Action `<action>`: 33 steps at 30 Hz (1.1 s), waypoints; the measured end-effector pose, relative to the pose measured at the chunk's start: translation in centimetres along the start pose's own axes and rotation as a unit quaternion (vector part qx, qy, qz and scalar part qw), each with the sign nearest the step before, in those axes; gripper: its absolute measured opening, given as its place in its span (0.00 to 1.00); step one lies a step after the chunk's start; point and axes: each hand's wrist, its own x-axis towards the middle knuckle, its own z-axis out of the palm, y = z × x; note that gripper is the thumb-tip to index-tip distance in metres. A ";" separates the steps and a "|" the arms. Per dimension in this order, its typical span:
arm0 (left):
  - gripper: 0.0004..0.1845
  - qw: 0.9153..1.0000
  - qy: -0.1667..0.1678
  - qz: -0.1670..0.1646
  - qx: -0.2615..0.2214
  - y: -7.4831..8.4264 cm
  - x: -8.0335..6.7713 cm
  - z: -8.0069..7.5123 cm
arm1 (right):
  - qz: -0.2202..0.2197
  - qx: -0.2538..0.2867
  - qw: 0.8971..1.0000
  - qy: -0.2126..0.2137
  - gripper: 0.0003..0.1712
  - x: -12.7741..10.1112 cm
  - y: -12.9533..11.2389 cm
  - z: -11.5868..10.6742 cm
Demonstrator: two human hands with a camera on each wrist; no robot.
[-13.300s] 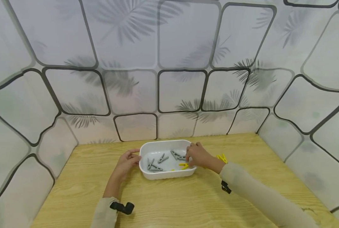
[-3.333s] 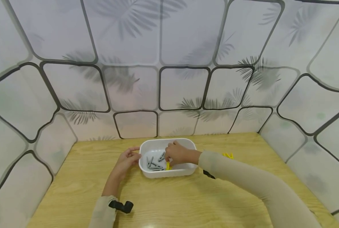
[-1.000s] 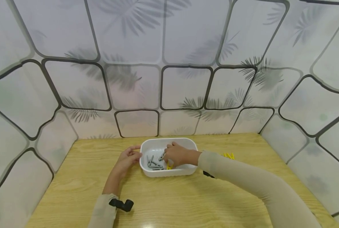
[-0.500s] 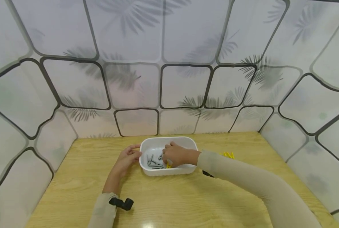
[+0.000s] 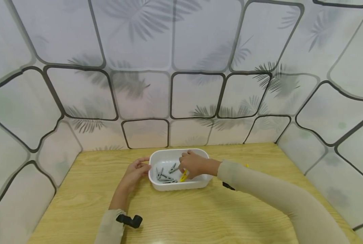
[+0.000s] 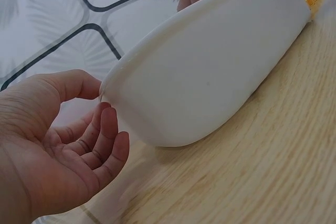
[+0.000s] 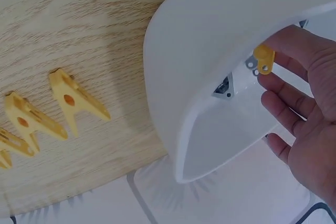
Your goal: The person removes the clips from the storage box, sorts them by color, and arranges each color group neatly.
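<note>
My left hand (image 5: 135,171) holds the left end of a white tub (image 5: 159,185), with thumb and fingertips at its rim in the left wrist view. Inside the tub, my right hand (image 5: 195,164) pinches a yellow clothespin (image 5: 184,175) between thumb and forefinger. The right wrist view shows one end of that yellow clothespin (image 7: 265,59); fingers hide the rest. Several grey clothespins (image 5: 164,177) lie at the tub's left, and another grey clothespin (image 5: 173,168) lies near the right fingertips.
Yellow clothespins (image 7: 79,100) lie in a row on the wooden table (image 5: 181,217), right of the tub; the right sleeve covers most of them in the head view. A patterned wall covering (image 5: 196,95) stands behind and along both sides.
My right hand has shifted slightly right, bringing the yellow clothespin up off the tub's floor. The left hand stays on the rim. Since 13.3 s ago, more yellow clothespins lie on the table.
</note>
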 end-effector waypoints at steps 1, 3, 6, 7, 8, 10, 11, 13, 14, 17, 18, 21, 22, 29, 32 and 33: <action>0.27 1.000 -0.002 0.001 0.001 0.0 0.0 0.0 | 0.001 0.004 1.000 0.001 0.10 -0.2 0.2 -0.1; 0.26 1.000 -0.001 0.000 0.001 0.0 0.0 0.0 | 0.005 0.012 1.000 0.005 0.10 -0.7 0.6 -0.2; 0.27 1.000 0.000 0.000 0.004 0.0 0.0 -0.1 | 0.013 0.041 0.999 0.015 0.09 -1.4 1.2 -0.7; 0.27 1.000 0.000 0.000 0.006 0.0 -0.1 -0.1 | 0.017 0.049 0.998 0.019 0.09 -1.6 1.4 -0.8; 0.27 1.000 0.001 -0.001 0.007 0.1 -0.1 -0.1 | 0.022 0.060 0.998 0.022 0.09 -1.8 1.6 -0.9; 0.27 1.000 0.002 -0.002 0.007 0.1 -0.1 -0.1 | 0.030 0.085 0.995 0.029 0.10 -2.2 2.0 -1.1; 0.27 1.000 0.002 -0.002 0.008 0.0 -0.1 -0.1 | 0.034 0.095 0.994 0.032 0.10 -2.4 2.2 -1.2; 0.26 1.000 0.002 -0.002 0.008 0.0 -0.2 -0.1 | 0.038 0.108 0.993 0.043 0.10 -2.8 2.6 -1.3; 0.26 1.000 0.002 -0.002 0.007 0.0 -0.2 -0.1 | 0.040 0.111 0.992 0.049 0.10 -3.0 2.7 -1.3; 0.26 1.000 0.002 0.000 0.005 -0.1 -0.2 -0.1 | 0.042 0.116 0.990 0.070 0.09 -3.6 3.2 -1.4; 0.26 1.000 0.002 -0.001 0.005 -0.1 -0.2 -0.1 | 0.043 0.117 0.989 0.077 0.09 -3.8 3.3 -1.3; 0.26 1.000 0.002 -0.004 0.006 -0.1 -0.2 0.0 | 0.050 0.117 0.988 0.089 0.10 -4.4 3.7 -1.3; 0.26 1.000 0.001 -0.005 0.007 -0.1 -0.2 0.0 | 0.054 0.119 0.987 0.091 0.10 -4.6 3.8 -1.2; 0.26 1.000 0.004 -0.007 0.012 0.0 0.0 0.0 | 0.076 0.125 0.985 0.097 0.08 -5.7 4.7 -1.2; 0.27 1.000 0.003 -0.008 0.013 0.0 0.1 -0.1 | 0.083 0.135 0.982 0.101 0.08 -6.2 4.9 -1.1; 0.27 1.000 0.003 -0.007 0.014 -0.1 0.1 -0.1 | 0.084 0.139 0.981 0.103 0.08 -6.3 5.0 -1.0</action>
